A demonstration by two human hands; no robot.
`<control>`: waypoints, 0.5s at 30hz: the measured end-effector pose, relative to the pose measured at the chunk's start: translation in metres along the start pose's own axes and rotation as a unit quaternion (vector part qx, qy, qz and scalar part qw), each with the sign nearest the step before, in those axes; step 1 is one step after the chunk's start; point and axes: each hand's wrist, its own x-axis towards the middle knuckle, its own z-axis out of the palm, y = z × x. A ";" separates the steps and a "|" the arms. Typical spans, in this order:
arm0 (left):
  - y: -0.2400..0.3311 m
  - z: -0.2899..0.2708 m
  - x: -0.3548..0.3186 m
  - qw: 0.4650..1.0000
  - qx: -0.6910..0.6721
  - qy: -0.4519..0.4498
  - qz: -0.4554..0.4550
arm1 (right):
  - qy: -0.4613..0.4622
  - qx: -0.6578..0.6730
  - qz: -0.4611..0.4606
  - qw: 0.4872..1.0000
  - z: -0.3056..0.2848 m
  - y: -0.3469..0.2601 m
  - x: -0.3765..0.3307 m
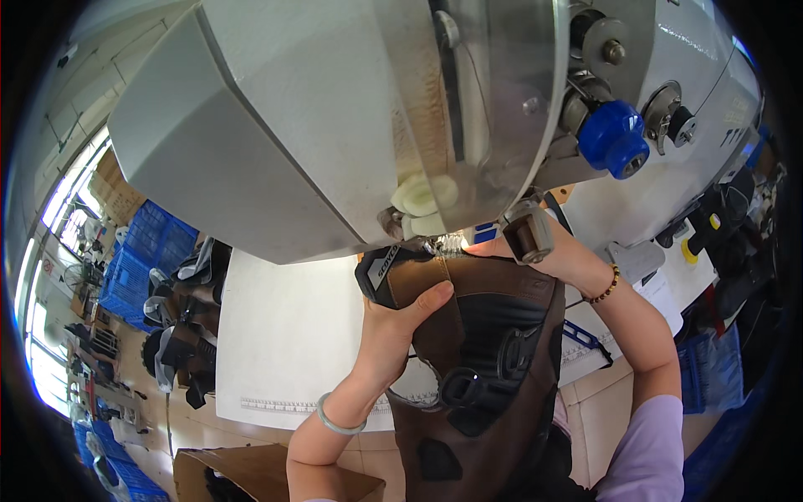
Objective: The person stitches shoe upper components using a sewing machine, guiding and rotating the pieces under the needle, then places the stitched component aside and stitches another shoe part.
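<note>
A large brown and black leather piece (435, 435), which looks like a boot upper, stretches from under the sewing machine (309, 134) down towards my lap. It has black ribbed panels, black plastic fittings (460, 389) and a rounded opening where the white table shows through. My left hand (393, 330) grips its left edge, thumb flat on top and fingers out of sight beneath. Beyond its upper edge, my right hand (556, 255) reaches in beside the lit needle area. A metal part of the machine covers much of that hand, so its fingers are mostly hidden.
The white table (284, 335) carries a printed ruler strip along its front edge. Dark shoe-like pieces (180, 326) and blue crates (146, 259) stand at the left. A cardboard box (251, 477) sits low in front. A blue knob (613, 138) projects from the machine.
</note>
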 end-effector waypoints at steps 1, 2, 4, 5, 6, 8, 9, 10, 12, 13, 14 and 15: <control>0.001 0.001 0.000 1.000 0.001 -0.001 0.001 | 0.001 0.000 -0.001 1.000 0.001 0.003 0.001; 0.002 0.001 0.000 1.000 0.007 -0.005 0.002 | 0.009 0.009 -0.016 1.000 0.002 0.004 0.000; 0.001 0.000 0.001 1.000 0.013 -0.008 0.003 | 0.016 0.018 -0.031 0.999 0.003 0.006 0.000; 0.000 0.000 0.001 1.000 0.010 -0.005 0.008 | 0.016 0.009 -0.030 0.999 0.003 0.005 0.001; 0.000 -0.001 0.002 1.000 0.007 0.000 0.013 | 0.014 0.000 -0.030 0.999 0.003 0.004 0.001; 0.003 0.000 0.002 1.000 0.000 0.000 0.013 | 0.015 -0.007 -0.037 0.999 0.003 0.009 0.003; 0.004 0.000 0.003 1.000 -0.008 -0.001 0.011 | 0.017 -0.014 -0.044 0.999 0.002 0.010 0.003; 0.005 0.000 0.004 1.000 -0.009 0.000 0.014 | 0.016 -0.015 -0.046 0.999 0.003 0.009 0.003; 0.009 -0.001 0.005 0.999 -0.020 -0.008 -0.027 | 0.033 -0.007 -0.035 0.999 0.004 0.006 0.002; 0.009 -0.002 0.005 0.999 -0.020 -0.008 -0.025 | 0.032 -0.008 -0.036 0.999 0.003 0.005 0.002; 0.008 -0.003 0.006 0.999 -0.022 -0.011 -0.027 | 0.026 -0.007 -0.034 0.999 0.002 0.003 0.002; 0.008 -0.003 0.006 0.999 -0.024 -0.015 -0.031 | 0.019 -0.007 -0.030 0.999 0.002 0.002 0.001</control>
